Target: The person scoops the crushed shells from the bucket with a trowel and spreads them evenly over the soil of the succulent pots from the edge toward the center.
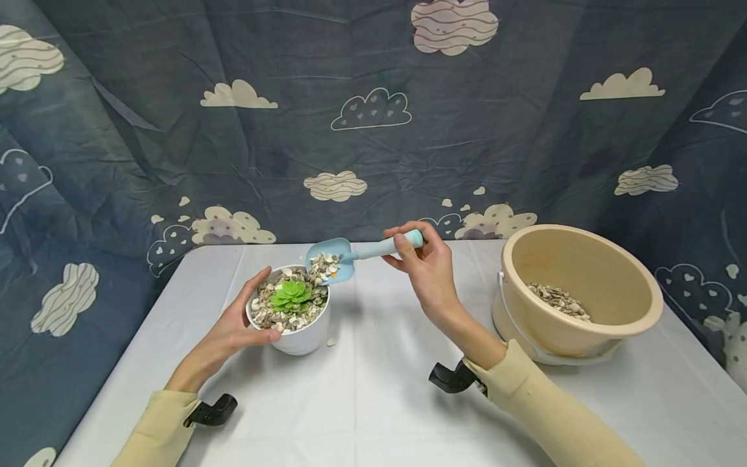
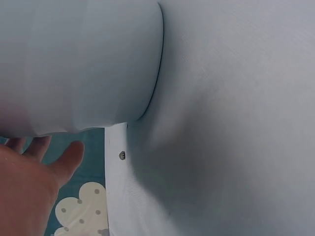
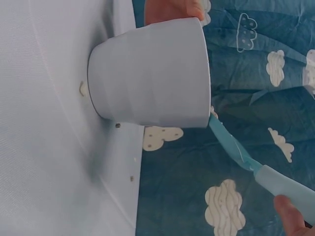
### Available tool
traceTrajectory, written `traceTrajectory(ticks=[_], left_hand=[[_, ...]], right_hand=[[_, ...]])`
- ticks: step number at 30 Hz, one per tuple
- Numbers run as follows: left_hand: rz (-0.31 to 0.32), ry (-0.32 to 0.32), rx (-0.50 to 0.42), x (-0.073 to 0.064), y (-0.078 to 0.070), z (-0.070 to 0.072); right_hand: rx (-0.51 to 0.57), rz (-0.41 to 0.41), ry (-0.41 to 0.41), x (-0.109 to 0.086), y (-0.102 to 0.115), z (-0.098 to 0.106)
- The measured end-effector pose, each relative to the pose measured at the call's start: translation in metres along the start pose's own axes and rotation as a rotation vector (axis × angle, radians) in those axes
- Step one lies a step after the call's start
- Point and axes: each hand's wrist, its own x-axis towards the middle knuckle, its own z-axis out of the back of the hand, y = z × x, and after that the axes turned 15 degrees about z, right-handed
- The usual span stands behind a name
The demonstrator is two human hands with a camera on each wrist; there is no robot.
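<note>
A white flower pot [image 1: 300, 338] stands on the table, filled with small stones [image 1: 265, 314] around a green succulent [image 1: 290, 296]. My left hand [image 1: 230, 332] holds the pot from its left side, thumb near the front rim and fingers toward the back. With my right hand [image 1: 430, 279] I grip the handle of a light blue trowel [image 1: 380, 248] above the table. The trowel's blade, tilted toward the pot, carries stones and meets the right side of the rim. In the right wrist view, the trowel [image 3: 231, 142] slopes down against the pot [image 3: 152, 73].
A beige bucket [image 1: 513, 321] with a handle stands at the right, with more stones [image 1: 559, 302] inside. One loose stone [image 1: 331, 342] lies beside the pot. A dark cloth [image 1: 373, 162] with cloud prints hangs behind the white table [image 1: 327, 415].
</note>
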Motion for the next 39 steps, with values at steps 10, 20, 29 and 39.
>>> traceTrajectory(ticks=[10, 20, 29, 39], left_hand=[[0.021, 0.068, -0.065, -0.003, -0.002, 0.001], [0.03, 0.014, -0.028, -0.004, -0.002, -0.001], [0.021, 0.0, -0.01, -0.004, 0.0, -0.001], [0.006, 0.069, -0.104, -0.006, -0.001, 0.0]], right_hand=[[-0.038, 0.054, 0.017, -0.005, 0.006, -0.005], [-0.074, 0.105, 0.036, -0.007, 0.01, -0.009], [-0.081, 0.108, 0.036, -0.007, 0.011, -0.01], [-0.081, 0.123, 0.038, -0.006, 0.013, -0.012]])
